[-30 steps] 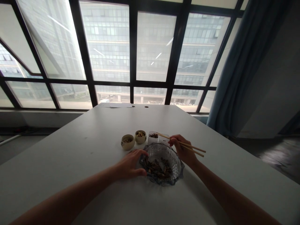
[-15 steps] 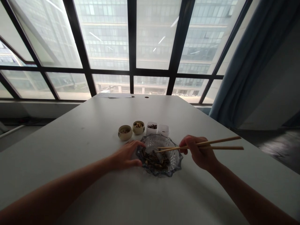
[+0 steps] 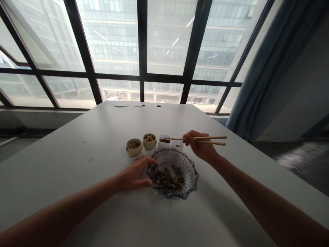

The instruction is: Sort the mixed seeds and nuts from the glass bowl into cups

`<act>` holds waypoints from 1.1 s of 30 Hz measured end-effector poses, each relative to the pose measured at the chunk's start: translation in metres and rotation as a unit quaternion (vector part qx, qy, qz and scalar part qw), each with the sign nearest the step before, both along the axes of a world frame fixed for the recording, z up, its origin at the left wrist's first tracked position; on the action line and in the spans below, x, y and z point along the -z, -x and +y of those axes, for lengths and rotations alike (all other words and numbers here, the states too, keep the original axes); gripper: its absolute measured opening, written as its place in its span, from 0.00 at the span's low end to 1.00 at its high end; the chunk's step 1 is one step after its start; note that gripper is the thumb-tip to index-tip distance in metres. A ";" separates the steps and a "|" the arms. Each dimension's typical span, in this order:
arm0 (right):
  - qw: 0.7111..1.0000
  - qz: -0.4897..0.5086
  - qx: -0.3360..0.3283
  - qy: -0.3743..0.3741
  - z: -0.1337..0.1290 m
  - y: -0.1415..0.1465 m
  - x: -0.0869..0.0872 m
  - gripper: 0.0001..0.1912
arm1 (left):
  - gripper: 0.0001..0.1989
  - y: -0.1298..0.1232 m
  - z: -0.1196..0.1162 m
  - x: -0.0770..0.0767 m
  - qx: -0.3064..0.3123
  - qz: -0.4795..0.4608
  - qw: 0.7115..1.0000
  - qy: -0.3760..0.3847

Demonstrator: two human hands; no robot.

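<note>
A scalloped glass bowl (image 3: 191, 171) holds many dark, elongated seed-like pieces (image 3: 168, 180). At its left rim rests my left hand (image 3: 135, 175), fingers and thumb spread, holding nothing else. My right hand (image 3: 202, 145) is closed round a pair of wooden chopsticks (image 3: 212, 138). Their tips are at a small white cup (image 3: 163, 145) with dark pieces in it; whether anything is between the tips is too small to tell. A second white cup (image 3: 177, 148) stands beside it, partly behind the right hand, with a little dark content.
Two round cream cups, one (image 3: 134, 147) with brownish pieces and one (image 3: 149, 141) with tan pieces, stand left of the white cups. Papers (image 3: 122, 103) lie at the far edge of the white table (image 3: 102, 137). Windows and a blue curtain (image 3: 257, 79) are beyond.
My right hand has moved up and left, carrying the chopstick tips from the glass bowl to the white cup. My left hand remains at the bowl's rim. The view has shifted slightly.
</note>
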State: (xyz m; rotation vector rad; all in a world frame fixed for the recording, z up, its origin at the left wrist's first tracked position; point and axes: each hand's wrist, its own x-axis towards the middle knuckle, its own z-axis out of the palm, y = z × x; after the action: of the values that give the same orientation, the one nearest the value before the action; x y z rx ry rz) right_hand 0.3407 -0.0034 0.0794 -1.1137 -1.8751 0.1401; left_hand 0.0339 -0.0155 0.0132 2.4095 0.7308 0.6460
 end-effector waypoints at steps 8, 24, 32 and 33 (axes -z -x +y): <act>0.994 -0.096 -0.035 0.024 0.015 0.016 -0.009 0.26 | 0.42 0.000 0.001 0.003 0.001 -0.012 1.000 -0.006; 0.995 -0.091 -0.043 -0.007 0.006 0.015 -0.018 0.27 | 0.42 0.001 0.001 0.002 0.002 -0.009 1.000 -0.005; 0.995 0.035 0.068 -0.067 -0.031 -0.019 -0.020 0.24 | 0.42 0.001 -0.001 0.003 0.002 -0.010 1.000 -0.011; 0.996 0.022 0.069 -0.050 -0.034 -0.021 -0.019 0.25 | 0.42 0.001 -0.001 0.002 0.002 -0.010 1.000 -0.012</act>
State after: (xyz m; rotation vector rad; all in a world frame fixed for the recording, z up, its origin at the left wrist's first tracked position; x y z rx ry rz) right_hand 0.3614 -0.0369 0.0980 -1.1578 -1.7408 -0.0062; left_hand 0.0331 -0.0165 0.0110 2.4225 0.7126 0.6812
